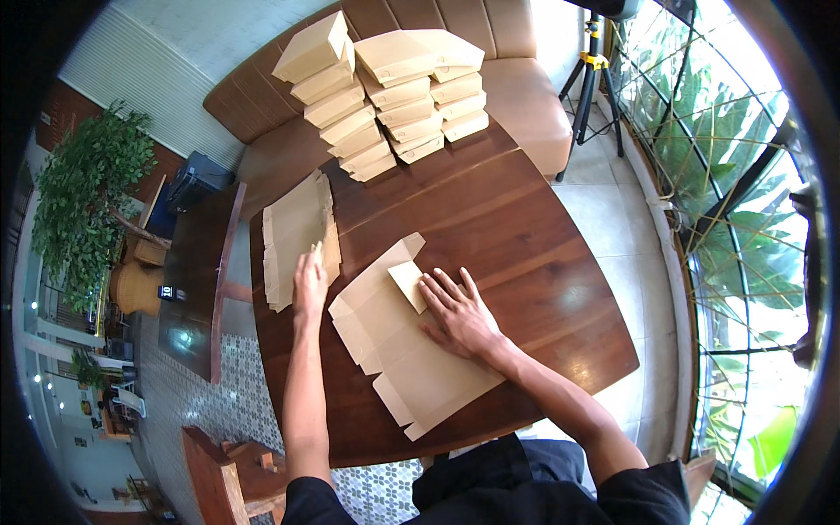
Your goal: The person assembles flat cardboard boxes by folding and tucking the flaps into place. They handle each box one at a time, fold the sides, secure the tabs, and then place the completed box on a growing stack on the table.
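A flat, unfolded brown cardboard box blank (420, 359) lies on the table in front of me, with cut tabs along its edges. My right hand (457, 317) rests on it, fingers spread, against a paler raised flap (407, 284) that it presses inward. Further left, a pile of flat box blanks (295, 223) lies by the table's edge. My left hand (310, 284) is at the near right corner of that pile, fingers curled together. A small tan bit shows at its fingertips; whether it belongs to a blank, I cannot tell.
Folded boxes (407, 101) stand in several tall stacks at the table's far end, before a brown padded bench (516, 96). The dark wooden table (560, 297) curves at its right edge. A second table (197, 289) stands left; a tripod (595, 79) stands far right.
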{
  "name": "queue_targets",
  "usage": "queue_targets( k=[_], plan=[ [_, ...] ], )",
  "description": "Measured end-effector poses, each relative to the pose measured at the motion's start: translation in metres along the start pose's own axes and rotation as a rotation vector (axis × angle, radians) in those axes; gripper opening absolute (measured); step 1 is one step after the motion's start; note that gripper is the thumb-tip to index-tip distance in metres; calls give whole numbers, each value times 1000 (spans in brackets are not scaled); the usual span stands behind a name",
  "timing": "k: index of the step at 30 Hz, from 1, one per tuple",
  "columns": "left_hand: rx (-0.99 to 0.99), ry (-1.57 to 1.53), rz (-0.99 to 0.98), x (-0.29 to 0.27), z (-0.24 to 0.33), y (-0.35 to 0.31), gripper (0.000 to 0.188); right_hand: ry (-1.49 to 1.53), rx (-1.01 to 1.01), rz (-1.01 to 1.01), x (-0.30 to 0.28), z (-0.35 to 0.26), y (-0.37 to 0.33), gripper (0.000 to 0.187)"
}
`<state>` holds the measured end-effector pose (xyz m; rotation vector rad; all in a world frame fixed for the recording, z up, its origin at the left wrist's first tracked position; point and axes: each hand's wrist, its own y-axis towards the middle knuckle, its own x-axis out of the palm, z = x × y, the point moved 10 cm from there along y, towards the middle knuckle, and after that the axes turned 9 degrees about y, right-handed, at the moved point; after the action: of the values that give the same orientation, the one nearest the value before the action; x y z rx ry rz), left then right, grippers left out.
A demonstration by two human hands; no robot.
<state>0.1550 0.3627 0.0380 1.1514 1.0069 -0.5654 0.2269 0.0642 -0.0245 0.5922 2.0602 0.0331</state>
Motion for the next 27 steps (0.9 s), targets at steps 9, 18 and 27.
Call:
queue_targets(
  k=[9,18,27],
  plan=[
    [-86,159,-253,19,-1,-22,42,-20,6,-17,1,-1,1,79],
    [-64,50,-70,15,-11,-18,21,-22,15,3,-3,-2,-1,79],
    [-317,-147,220,-34,-37,-14,16,-23,-10,33,-7,-6,2,78]
  ],
)
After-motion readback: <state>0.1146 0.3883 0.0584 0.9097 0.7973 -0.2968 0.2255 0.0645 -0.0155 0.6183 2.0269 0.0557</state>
